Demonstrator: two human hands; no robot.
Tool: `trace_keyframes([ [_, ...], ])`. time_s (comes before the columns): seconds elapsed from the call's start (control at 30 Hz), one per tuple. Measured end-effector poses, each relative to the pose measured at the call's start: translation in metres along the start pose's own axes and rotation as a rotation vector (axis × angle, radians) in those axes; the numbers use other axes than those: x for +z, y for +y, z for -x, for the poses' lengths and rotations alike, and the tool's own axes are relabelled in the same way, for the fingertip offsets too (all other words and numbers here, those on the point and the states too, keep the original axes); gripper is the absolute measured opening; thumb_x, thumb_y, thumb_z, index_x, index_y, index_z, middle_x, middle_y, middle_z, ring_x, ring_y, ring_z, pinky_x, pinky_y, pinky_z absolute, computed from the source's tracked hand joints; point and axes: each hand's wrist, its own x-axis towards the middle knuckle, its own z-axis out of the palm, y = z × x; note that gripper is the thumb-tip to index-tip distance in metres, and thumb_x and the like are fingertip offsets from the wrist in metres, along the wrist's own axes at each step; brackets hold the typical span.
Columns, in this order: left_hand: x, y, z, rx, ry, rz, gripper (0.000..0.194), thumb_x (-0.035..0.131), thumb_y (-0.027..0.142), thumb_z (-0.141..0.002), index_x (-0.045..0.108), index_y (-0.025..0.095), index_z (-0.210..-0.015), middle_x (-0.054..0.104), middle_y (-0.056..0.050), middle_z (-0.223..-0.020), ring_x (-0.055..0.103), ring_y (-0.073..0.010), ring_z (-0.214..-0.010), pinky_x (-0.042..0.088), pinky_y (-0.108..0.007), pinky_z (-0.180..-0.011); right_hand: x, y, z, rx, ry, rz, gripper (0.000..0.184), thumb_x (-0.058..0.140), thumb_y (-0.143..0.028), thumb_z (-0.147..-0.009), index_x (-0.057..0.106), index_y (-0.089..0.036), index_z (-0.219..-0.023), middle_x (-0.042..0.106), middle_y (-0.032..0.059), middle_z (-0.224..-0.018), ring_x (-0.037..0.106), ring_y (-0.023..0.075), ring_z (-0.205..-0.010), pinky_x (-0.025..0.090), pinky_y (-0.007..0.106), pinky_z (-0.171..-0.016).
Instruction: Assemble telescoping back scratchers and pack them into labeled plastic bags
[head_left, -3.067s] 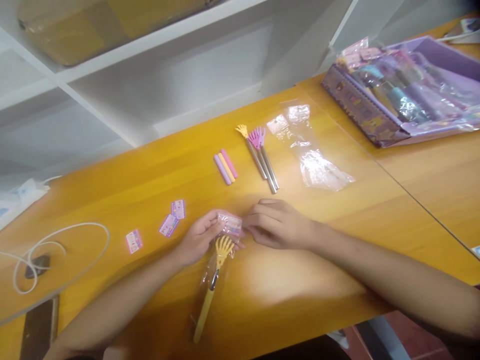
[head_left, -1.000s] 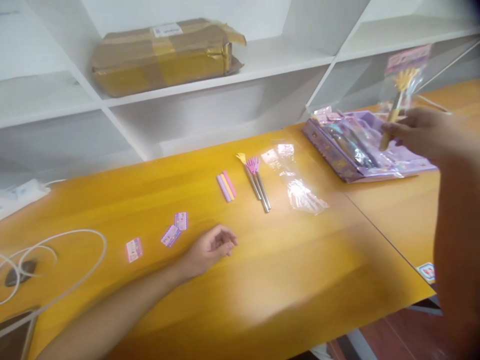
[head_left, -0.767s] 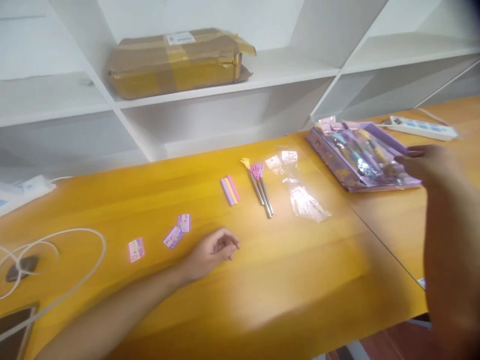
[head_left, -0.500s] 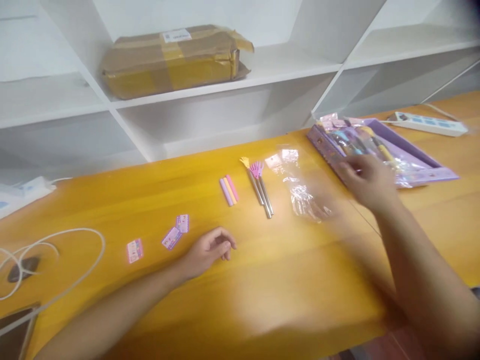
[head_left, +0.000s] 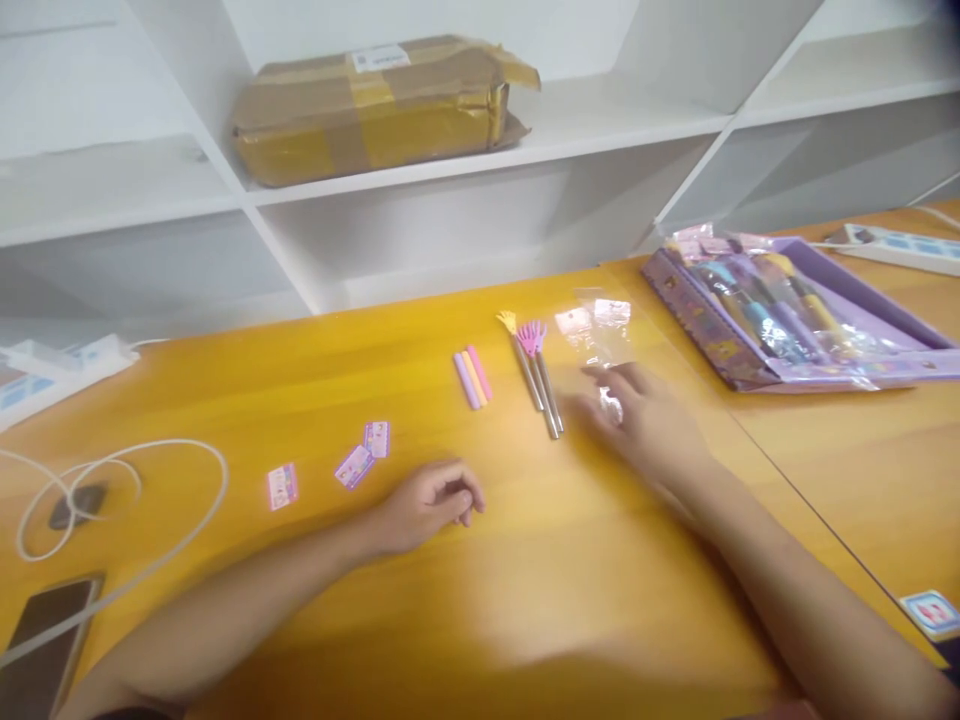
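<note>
My right hand (head_left: pixel 649 420) is over the clear plastic bags (head_left: pixel 611 322), thumb and forefinger apart, with nothing visible in it; its fingertips are slightly blurred. It partly hides the bags. Just left of it lie several back scratchers (head_left: pixel 541 375) with metal rods and yellow or pink hand-shaped heads. Beside them are three handle tubes (head_left: pixel 472 378), purple, yellow and pink. My left hand (head_left: pixel 435 505) rests on the table, empty, its fingers loosely curled and a gap showing by the thumb. Three small printed cards (head_left: pixel 354 466) lie left of it.
A purple display box (head_left: pixel 720 330) with bagged back scratchers stands at the right. White power strips (head_left: pixel 67 380) are at both sides. A white cable (head_left: pixel 223 490) and a phone (head_left: pixel 49 640) lie at left. A taped carton (head_left: pixel 375 120) sits on the shelf behind.
My right hand placed a bagged yellow back scratcher in the purple box, let go, and came back left to the plastic bags. My left hand released that bag earlier and has stayed on the table.
</note>
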Motion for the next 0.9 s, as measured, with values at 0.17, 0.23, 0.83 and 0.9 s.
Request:
trace_keyframes([
  [0.17, 0.000, -0.002, 0.001, 0.008, -0.007, -0.047, 0.021, 0.055, 0.030, -0.106, 0.067, 0.015, -0.097, 0.064, -0.003, -0.090, 0.063, -0.0133, -0.078, 0.050, -0.027, -0.074, 0.004, -0.033, 0.000, -0.129, -0.174, -0.048, 0.050, 0.043, -0.050, -0.111, 0.061, -0.020, -0.147, 0.063, 0.0154, -0.120, 0.065, 0.0293, -0.104, 0.054, 0.043, -0.093],
  [0.23, 0.000, -0.003, 0.001, 0.006, -0.016, -0.071, 0.021, 0.053, 0.028, -0.106, 0.067, 0.016, -0.098, 0.064, -0.004, -0.092, 0.065, -0.0137, -0.080, 0.051, -0.027, -0.076, 0.005, -0.034, -0.001, -0.107, -0.155, -0.089, 0.046, 0.042, -0.049, -0.112, 0.066, -0.019, -0.138, 0.063, 0.0151, -0.118, 0.066, 0.0285, -0.103, 0.054, 0.042, -0.093],
  [0.83, 0.004, 0.002, 0.001, 0.079, -0.044, -0.236, 0.021, 0.051, 0.006, -0.096, 0.070, 0.016, -0.095, 0.068, -0.002, -0.095, 0.065, -0.0103, -0.076, 0.050, -0.023, -0.074, 0.003, -0.010, -0.008, 0.359, -0.295, 0.097, 0.057, 0.042, -0.034, -0.101, 0.047, -0.005, -0.150, 0.069, 0.0126, -0.076, 0.062, 0.0269, -0.059, 0.031, 0.031, -0.056],
  [0.9, 0.004, 0.000, 0.002, 0.105, -0.048, -0.284, 0.024, 0.051, 0.005, -0.095, 0.070, 0.017, -0.095, 0.070, -0.002, -0.095, 0.065, -0.0115, -0.079, 0.049, -0.024, -0.075, -0.001, -0.010, -0.011, 0.359, -0.191, 0.044, 0.055, 0.036, -0.038, -0.105, 0.049, -0.006, -0.148, 0.067, 0.0116, -0.075, 0.059, 0.0254, -0.056, 0.031, 0.031, -0.055],
])
